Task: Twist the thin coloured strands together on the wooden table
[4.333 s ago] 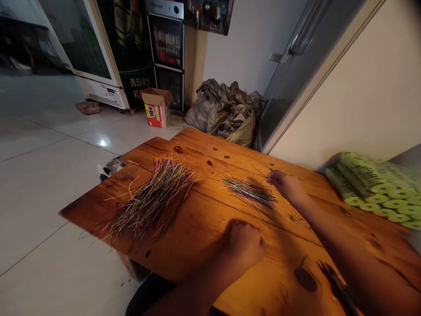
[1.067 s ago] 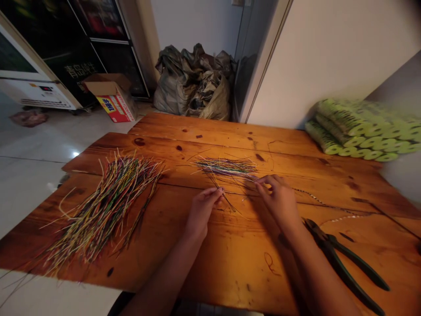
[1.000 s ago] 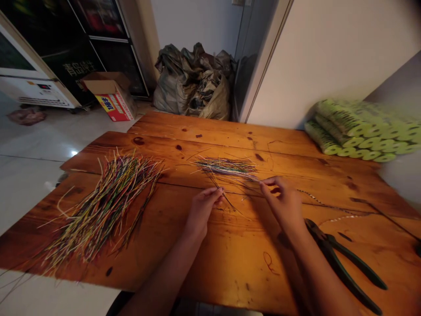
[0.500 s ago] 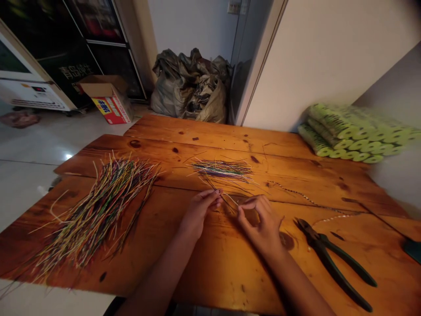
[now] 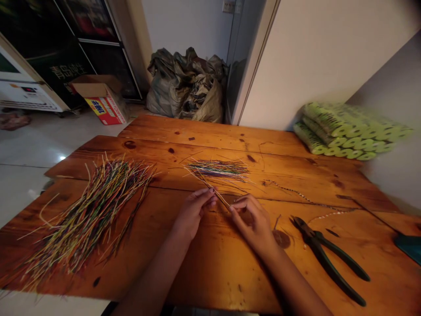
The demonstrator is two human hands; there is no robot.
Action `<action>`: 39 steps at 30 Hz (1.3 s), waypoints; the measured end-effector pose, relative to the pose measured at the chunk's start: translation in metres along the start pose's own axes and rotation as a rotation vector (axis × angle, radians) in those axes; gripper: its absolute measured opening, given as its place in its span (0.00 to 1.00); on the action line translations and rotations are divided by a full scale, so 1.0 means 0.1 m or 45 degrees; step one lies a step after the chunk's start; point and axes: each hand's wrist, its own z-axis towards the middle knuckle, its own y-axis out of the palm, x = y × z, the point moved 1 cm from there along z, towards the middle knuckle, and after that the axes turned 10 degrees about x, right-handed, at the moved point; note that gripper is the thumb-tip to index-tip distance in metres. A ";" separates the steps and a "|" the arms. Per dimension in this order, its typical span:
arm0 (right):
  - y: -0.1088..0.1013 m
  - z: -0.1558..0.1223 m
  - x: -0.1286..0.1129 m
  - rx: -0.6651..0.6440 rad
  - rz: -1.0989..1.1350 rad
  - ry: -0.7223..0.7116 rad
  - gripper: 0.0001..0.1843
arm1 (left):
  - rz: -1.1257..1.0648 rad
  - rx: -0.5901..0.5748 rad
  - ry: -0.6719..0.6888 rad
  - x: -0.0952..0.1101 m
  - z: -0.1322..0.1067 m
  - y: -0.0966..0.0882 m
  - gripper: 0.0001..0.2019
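Between my two hands runs a small bunch of thin wires (image 5: 221, 199), slanting down to the right. My left hand (image 5: 196, 210) pinches it near the middle, thumb and fingertips together. At its lower end my right hand (image 5: 251, 217) also grips it between thumb and forefinger. Just beyond the hands lies a small sorted bundle of coloured wires (image 5: 219, 170) on the wooden table. A big loose heap of many-coloured wires (image 5: 95, 210) spreads to the left of my left arm. To the right of my right hand rest pliers (image 5: 325, 252) with dark handles, jaws pointing away.
A twisted two-tone cord (image 5: 296, 192) and a thin rod with a green handle (image 5: 408, 246) lie at the right of the table (image 5: 197, 281). Green-wrapped rolls (image 5: 345, 131) are stacked at the back right. Sacks (image 5: 187, 87) and an open carton (image 5: 103, 103) stand behind the table.
My right hand has drawn nearer to the left, and the pale wire that stuck out separately now lies along the others. The whole view has shifted slightly.
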 end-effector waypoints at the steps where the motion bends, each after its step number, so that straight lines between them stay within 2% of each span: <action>1: 0.00 0.01 0.00 -0.025 -0.009 0.024 0.02 | 0.001 0.001 0.014 0.00 0.00 0.00 0.10; 7: -0.05 0.08 0.11 -0.217 -0.069 0.057 0.06 | 0.025 0.046 0.096 0.03 0.01 -0.01 0.10; 11: -0.08 0.21 0.43 -0.137 -0.256 0.010 0.13 | 0.020 0.074 0.062 0.02 0.03 -0.02 0.10; 14: -0.04 0.28 0.68 -0.180 -0.498 -0.028 0.15 | 0.074 0.024 0.035 0.00 0.04 -0.03 0.11; 17: 0.01 0.30 0.82 -0.190 -0.656 -0.035 0.16 | 0.105 0.027 0.025 -0.02 0.05 -0.03 0.12; 22: 0.08 0.31 0.79 -0.188 -0.745 -0.108 0.16 | 0.115 0.032 0.007 -0.01 0.07 -0.04 0.12; 27: 0.12 0.32 0.75 -0.202 -0.821 -0.101 0.17 | 0.101 0.023 -0.005 0.00 0.06 -0.04 0.12; 39: 0.08 0.32 0.79 -0.221 -0.867 -0.118 0.18 | 0.130 0.002 -0.001 -0.02 0.07 -0.05 0.12</action>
